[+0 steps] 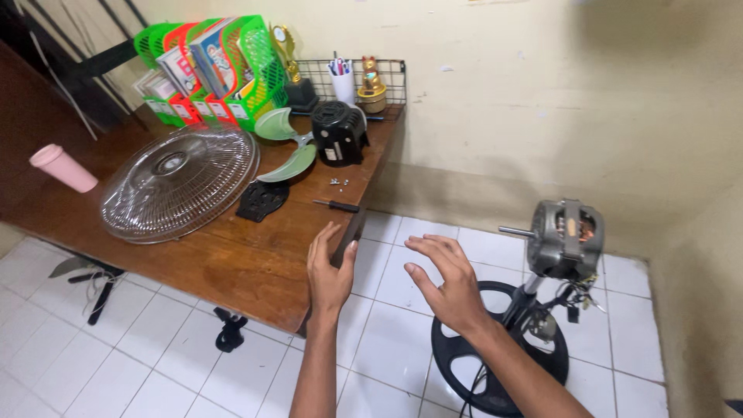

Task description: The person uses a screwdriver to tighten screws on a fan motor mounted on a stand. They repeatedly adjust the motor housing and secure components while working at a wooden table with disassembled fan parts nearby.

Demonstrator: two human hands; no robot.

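While both hands hover empty, left hand (329,271) touching the worktop (232,255) edge, right hand (445,282) open, grille (179,182) and blades (286,147) lie removed at ten o'clock; bare motor (563,238) remains at three o'clock.

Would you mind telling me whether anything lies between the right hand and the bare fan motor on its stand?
Nothing visible does. The right hand hovers open over the floor tiles, left of the fan motor, with only open air between them. The left hand is at the table edge.
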